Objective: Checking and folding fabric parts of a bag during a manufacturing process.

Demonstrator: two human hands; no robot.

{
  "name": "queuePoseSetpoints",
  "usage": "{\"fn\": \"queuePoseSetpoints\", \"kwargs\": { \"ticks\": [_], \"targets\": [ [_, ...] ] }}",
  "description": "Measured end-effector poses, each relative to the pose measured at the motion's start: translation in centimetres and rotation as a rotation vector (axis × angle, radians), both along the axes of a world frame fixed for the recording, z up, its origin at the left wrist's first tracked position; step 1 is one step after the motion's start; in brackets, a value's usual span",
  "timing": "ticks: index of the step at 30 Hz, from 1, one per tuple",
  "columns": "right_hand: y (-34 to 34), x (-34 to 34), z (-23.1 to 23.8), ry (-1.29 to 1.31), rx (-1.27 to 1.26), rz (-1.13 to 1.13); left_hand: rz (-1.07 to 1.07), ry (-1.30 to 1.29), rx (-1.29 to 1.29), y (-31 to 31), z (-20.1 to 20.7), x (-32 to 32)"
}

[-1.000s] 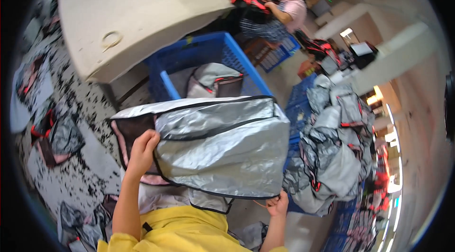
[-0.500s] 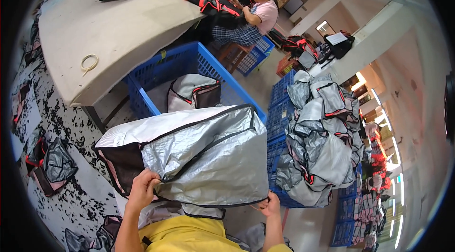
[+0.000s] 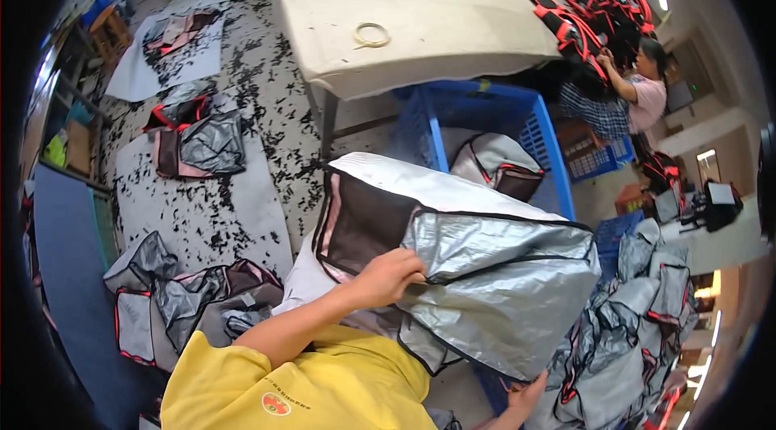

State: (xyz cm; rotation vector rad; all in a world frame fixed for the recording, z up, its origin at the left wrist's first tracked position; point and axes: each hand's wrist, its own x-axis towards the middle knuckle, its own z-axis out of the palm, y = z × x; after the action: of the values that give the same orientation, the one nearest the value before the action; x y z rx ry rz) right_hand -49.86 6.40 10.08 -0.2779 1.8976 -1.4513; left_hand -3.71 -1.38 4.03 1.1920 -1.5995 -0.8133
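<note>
Silver insulated bag point(image 3: 485, 268) held up in front of chest, above near edge of blue crate point(image 3: 485, 119). Left hand point(image 3: 388, 275) fingers clamped on its flap; right hand point(image 3: 527, 394) at lower corner, grip cannot tell. Crate holds one finished bag point(image 3: 499, 165); many silver bags point(image 3: 638, 333) piled right. Bench point(image 3: 420, 18) far, floor scraps left

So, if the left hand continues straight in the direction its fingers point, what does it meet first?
The left hand already rests on the silver bag, fingers pointing right across it. It would probably just slide along that silver panel; depth is unclear.
</note>
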Motion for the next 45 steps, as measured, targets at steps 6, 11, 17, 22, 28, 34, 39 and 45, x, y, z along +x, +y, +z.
{"fn": "queuePoseSetpoints", "kwargs": {
  "ticks": [6,11,17,22,28,34,39,45],
  "targets": [
    [-9.9,-2.1,9.5,0.828,0.069,0.389,-0.007,0.001,-0.034,0.4,-0.3,0.0],
    [-20.2,4.8,15.9,1.028,-0.149,0.607,0.019,-0.015,-0.028,0.7,-0.6,-0.1],
    [-31.7,9.4,13.9,1.153,0.014,0.844,0.032,-0.019,-0.034,1.3,-0.3,-0.6],
    [-33.8,4.9,10.5,1.013,0.221,0.954,-0.022,-0.014,-0.061,2.4,1.2,-0.8],
    [-23.1,2.7,11.6,0.737,0.155,0.961,-0.168,-0.154,-0.067,6.1,0.9,-0.2],
    [-9.6,1.0,13.0,0.88,0.028,0.738,-0.335,-0.267,-0.135,7.8,0.4,-1.4],
    [-4.7,1.5,10.8,0.755,-0.12,0.669,-0.253,-0.308,-0.104,9.5,0.7,-1.4],
    [-0.8,0.9,10.5,0.662,-0.18,0.607,-0.293,-0.305,-0.04,10.3,0.7,-2.5]
  ]
}}
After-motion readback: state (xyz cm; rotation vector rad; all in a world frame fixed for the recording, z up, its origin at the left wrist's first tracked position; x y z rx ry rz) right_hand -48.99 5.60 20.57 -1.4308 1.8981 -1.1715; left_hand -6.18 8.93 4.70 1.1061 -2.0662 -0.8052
